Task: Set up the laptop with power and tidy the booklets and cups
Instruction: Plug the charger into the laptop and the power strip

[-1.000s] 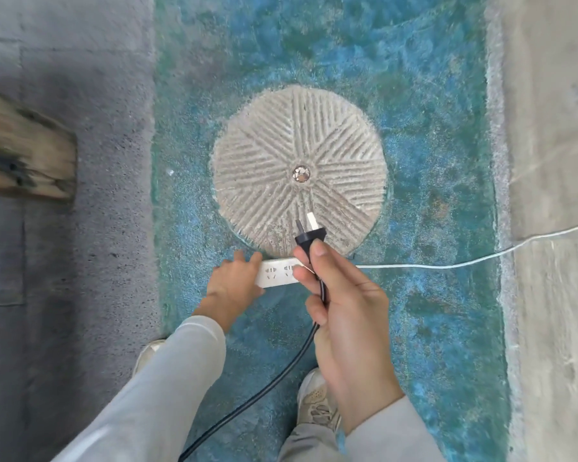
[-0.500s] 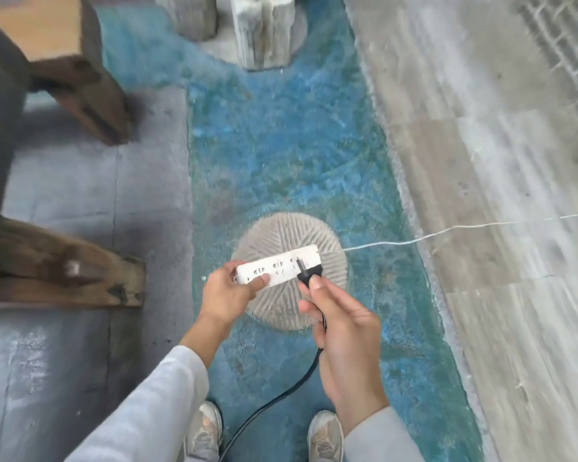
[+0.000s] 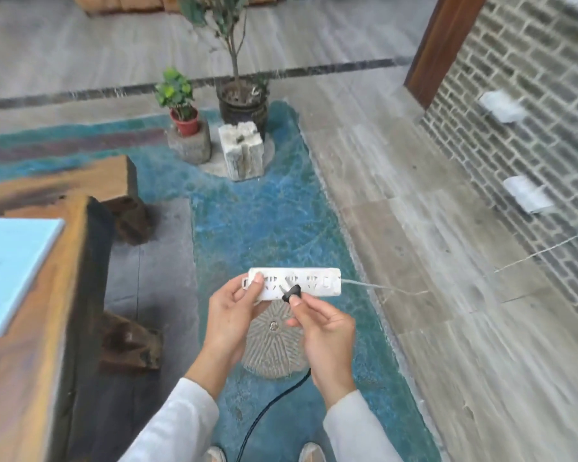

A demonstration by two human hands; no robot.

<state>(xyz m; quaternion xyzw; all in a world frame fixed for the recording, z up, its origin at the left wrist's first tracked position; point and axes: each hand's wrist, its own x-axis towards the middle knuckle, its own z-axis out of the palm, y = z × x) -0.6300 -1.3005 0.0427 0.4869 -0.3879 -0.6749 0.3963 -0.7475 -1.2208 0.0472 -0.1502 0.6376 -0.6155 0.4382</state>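
Both hands are up in front of the body, over the blue floor (image 3: 267, 228). The left hand (image 3: 229, 315) grips the white power strip (image 3: 314, 283) by its left end, thumb on the socket face and the other fingers curled underneath, so it's clenched on the strip. The strip sits roughly level with its sockets facing up.

The right hand (image 3: 324, 331) pinches the black plug (image 3: 291, 292) between thumb and fingers (image 3: 309, 306), holding it tilted right against the middle of the strip's face. It's too blurry to say whether the prongs are actually in a socket. The plug's black cable (image 3: 267, 408) drops down from under the right hand toward the shoes.

A thin white cord (image 3: 381, 288) leaves the strip's right end and trails across the grey paving toward the brick wall (image 3: 531, 128). A round grooved stone disc (image 3: 274, 348) is set in the floor right below the hands.

On the left there's a wooden counter (image 3: 30, 378) with a light blue booklet (image 3: 10, 271) lying flat on it. Farther back are two potted plants (image 3: 181, 108) next to a pale stone block (image 3: 242, 155).
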